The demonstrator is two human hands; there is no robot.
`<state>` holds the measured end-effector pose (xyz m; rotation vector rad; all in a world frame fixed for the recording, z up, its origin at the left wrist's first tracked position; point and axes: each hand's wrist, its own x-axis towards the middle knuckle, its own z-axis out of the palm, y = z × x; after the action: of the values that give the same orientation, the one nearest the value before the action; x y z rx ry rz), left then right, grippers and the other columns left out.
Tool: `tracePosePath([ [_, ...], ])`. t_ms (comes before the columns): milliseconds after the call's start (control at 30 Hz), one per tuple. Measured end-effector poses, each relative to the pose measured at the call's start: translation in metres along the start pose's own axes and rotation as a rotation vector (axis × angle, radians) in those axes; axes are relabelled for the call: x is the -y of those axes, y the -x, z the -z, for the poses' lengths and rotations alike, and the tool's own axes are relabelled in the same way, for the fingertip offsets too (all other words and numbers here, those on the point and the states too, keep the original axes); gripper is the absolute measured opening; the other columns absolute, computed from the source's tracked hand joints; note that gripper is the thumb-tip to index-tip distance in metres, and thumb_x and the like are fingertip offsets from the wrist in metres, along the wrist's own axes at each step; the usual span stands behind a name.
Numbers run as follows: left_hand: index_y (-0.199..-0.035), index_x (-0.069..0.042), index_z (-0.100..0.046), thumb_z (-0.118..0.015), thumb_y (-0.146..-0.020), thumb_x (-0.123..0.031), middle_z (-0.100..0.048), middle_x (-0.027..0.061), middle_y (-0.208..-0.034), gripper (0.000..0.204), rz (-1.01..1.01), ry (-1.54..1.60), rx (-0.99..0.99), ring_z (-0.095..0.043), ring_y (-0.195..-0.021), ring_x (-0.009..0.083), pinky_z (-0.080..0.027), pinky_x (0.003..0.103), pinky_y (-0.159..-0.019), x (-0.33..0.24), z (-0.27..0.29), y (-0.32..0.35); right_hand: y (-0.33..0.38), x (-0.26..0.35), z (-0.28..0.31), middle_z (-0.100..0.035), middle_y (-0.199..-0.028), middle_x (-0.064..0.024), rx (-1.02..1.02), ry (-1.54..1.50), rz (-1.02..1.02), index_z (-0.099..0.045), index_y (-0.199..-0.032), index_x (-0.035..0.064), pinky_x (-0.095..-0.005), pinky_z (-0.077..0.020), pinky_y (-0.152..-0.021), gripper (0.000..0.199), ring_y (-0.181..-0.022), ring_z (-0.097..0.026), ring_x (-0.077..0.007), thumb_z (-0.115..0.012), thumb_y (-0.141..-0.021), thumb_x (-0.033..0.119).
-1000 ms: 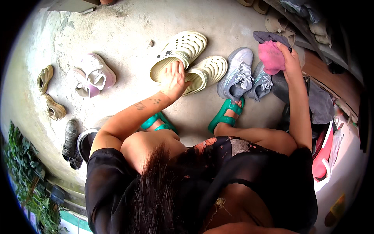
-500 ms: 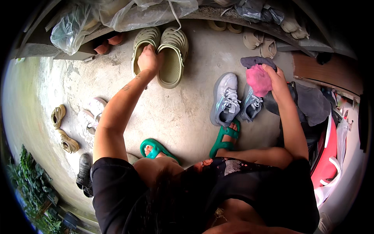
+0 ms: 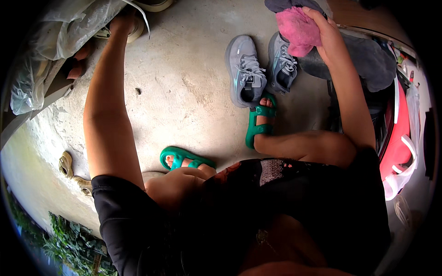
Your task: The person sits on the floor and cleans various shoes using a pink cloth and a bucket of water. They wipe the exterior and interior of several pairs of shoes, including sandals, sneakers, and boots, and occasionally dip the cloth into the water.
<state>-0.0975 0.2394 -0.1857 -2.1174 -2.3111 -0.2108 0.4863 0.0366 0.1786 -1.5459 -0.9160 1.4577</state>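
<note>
At the upper left my left hand (image 3: 122, 23) reaches down to a beige clog (image 3: 136, 31), beside the plastic-covered rack. Its fingers are hidden in shadow, so their grip does not show. Part of a second beige clog (image 3: 155, 5) shows at the top edge. At the upper right my right hand (image 3: 326, 34) is closed around a bunched pink cloth (image 3: 298, 30) together with a dark grey cloth (image 3: 290, 4). Below that hand, a pair of grey lace-up sneakers (image 3: 247, 69) stands on the floor, apart from it.
Clear plastic bags (image 3: 69, 39) hang over the rack at left, near reddish shoes (image 3: 76, 69). Small tan shoes (image 3: 66, 164) lie farther down. My feet wear green sandals (image 3: 184, 158). Dark grey fabric (image 3: 375, 64) and a red item (image 3: 401, 133) are at right.
My left hand has gone farther forward and left, and the clogs have shifted that way too, toward the rack. The right hand still holds the cloths. The whole view has turned and shifted.
</note>
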Motion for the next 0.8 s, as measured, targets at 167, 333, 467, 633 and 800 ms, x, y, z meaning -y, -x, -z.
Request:
tracePosePath([
  [167,-0.122,-0.013,-0.060,-0.059,-0.088,-0.046,-0.064,0.0143,-0.116,0.047,0.057,0.067,0.013,-0.060,-0.109,0.0347,-0.051,0.043,-0.090,-0.106,0.068,-0.012,0.031,0.011,-0.017,-0.070,-0.090,-0.0076,-0.111,-0.042,0.040,-0.066,-0.095,0.0023,-0.0293,-0.0543,-0.072,0.016,-0.081,-0.068,-0.0159,-0.063,-0.091,0.018],
  [333,-0.110,-0.013,-0.063,-0.064,-0.088,-0.031,-0.067,0.0141,-0.102,0.029,-0.294,0.453,-0.199,-0.066,-0.092,0.0353,-0.055,0.045,-0.079,-0.235,0.160,0.135,0.029,0.011,-0.012,-0.070,-0.091,-0.0063,-0.075,-0.094,0.041,-0.067,-0.096,0.0025,-0.0299,-0.0543,-0.076,0.017,-0.083,-0.067,-0.0160,-0.060,-0.094,0.017],
  [467,-0.117,-0.009,-0.060,-0.066,-0.088,-0.018,-0.067,0.0094,-0.100,0.031,-0.944,0.845,0.218,-0.069,-0.081,0.0282,-0.058,0.037,-0.070,-0.339,0.212,0.300,0.022,0.012,-0.016,-0.069,-0.094,-0.0070,-0.095,-0.121,0.072,-0.066,-0.097,0.0025,-0.0306,-0.0539,-0.078,0.016,-0.086,-0.067,-0.0170,-0.060,-0.093,0.017],
  [633,-0.155,-0.008,-0.019,-0.080,-0.069,-0.042,-0.035,0.0158,-0.151,0.111,-0.962,0.421,0.445,-0.057,-0.102,0.0308,-0.056,0.037,-0.073,-0.417,0.209,0.377,0.014,0.006,-0.029,-0.070,-0.095,-0.0083,-0.124,-0.166,0.070,-0.065,-0.100,0.0017,-0.0321,-0.0541,-0.079,0.018,-0.088,-0.066,-0.0191,-0.055,-0.096,0.016],
  [800,-0.145,-0.026,-0.044,-0.050,-0.091,-0.024,-0.039,0.0072,-0.146,0.054,-0.816,0.300,0.246,-0.053,-0.101,0.0344,-0.051,0.049,-0.063,-0.455,0.177,0.417,0.011,0.004,-0.028,-0.064,-0.123,-0.0100,-0.159,-0.117,-0.095,-0.059,-0.123,-0.0007,-0.0352,-0.0451,-0.103,0.037,-0.115,-0.060,-0.0208,-0.060,-0.096,0.024],
])
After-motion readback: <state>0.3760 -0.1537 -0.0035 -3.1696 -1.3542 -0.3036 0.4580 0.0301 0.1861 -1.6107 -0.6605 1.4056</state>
